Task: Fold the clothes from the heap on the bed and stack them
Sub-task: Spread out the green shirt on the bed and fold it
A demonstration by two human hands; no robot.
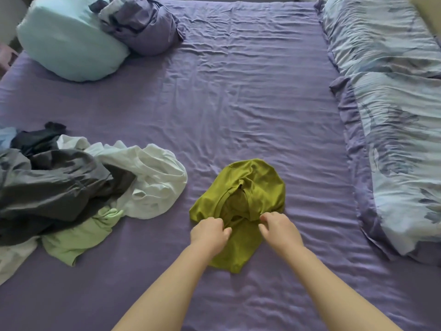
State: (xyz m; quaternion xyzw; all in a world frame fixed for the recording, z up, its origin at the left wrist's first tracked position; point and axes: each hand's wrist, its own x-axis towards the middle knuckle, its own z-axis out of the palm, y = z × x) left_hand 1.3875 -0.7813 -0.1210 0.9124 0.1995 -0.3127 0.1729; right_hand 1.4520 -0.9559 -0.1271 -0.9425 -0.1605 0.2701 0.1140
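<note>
A crumpled olive-green cotton T-shirt (pixel 241 206) on the purple-sheeted bed (pixel 238 91) was pinched by the left hand (pixel 210 231) and right hand (pixel 278 229).

Soft, even daylight, faint shadows, no glare; wide-angle bending at edges, slight blur throughout.

arms: two, bare to frame edge | sleeves: none visible | left hand (pixel 210 231), right hand (pixel 278 229): ungloved

No writing, label, brand, number or sign can be read anywhere in the view; the fabrics in sight show only plain colours or a blurred leaf-like pattern.
</note>
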